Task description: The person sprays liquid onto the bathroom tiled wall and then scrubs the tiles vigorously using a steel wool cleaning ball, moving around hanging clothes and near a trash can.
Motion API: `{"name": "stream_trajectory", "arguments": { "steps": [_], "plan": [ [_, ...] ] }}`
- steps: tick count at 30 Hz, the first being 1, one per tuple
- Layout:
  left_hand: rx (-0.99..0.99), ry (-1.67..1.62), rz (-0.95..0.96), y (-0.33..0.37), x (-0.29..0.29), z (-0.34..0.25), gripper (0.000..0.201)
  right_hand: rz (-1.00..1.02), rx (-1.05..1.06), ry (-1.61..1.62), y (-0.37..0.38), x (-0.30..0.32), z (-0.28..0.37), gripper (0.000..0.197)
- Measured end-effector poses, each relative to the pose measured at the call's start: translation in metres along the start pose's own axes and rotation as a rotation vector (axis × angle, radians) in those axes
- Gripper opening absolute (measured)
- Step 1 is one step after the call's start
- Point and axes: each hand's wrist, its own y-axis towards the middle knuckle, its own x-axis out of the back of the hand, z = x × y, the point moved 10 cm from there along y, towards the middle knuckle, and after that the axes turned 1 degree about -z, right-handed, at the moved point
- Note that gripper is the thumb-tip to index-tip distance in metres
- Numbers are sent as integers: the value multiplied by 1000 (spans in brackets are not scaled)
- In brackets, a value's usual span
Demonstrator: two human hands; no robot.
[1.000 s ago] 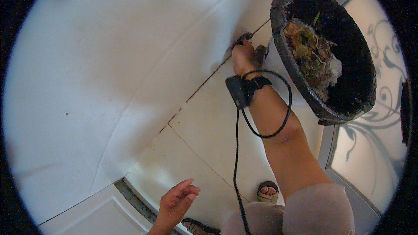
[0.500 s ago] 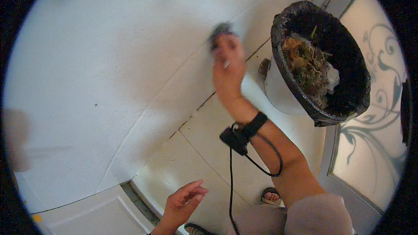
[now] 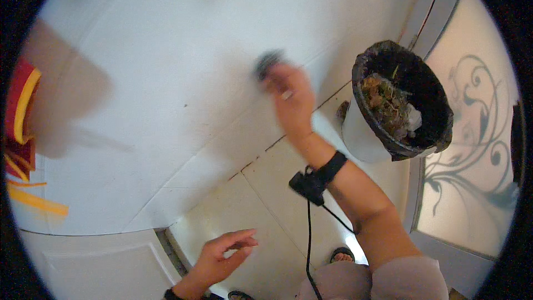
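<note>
My right hand (image 3: 291, 97) is closed around a dark grey scouring pad (image 3: 268, 65), pressed to the white wall (image 3: 183, 61); motion blurs both pad and fingertips. A ring shows on one finger. A black strap with a small device (image 3: 308, 186) sits on the right wrist, its cable hanging down. Lower down, over the floor, my left hand (image 3: 219, 258) holds nothing, fingers loosely bent and thumb apart. A dark band circles the left wrist.
Right of my arm stands a white bin (image 3: 361, 136) lined with a black bag (image 3: 430, 91) and holding plant debris. Behind it is a frosted glass door panel (image 3: 466, 189). A white panelled door (image 3: 100, 261) lies lower left; red and yellow hangings (image 3: 25, 105) edge the left.
The view has shifted, bringing the red and yellow hangings into sight. My right hand has moved along the wall, left relative to the bin, with the pad. My left hand stays low.
</note>
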Motion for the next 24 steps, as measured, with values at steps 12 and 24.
{"name": "stream_trajectory", "arguments": {
  "steps": [12, 24],
  "plan": [
    [-221, 1, -180, -25, 68, -39, 32, 927, 929, -386, -103, -150, 113, 10],
    [-360, -72, -239, -38, 112, -55, 23, -449, 128, -485, 61, 4, 96, 22]
  ]
}}
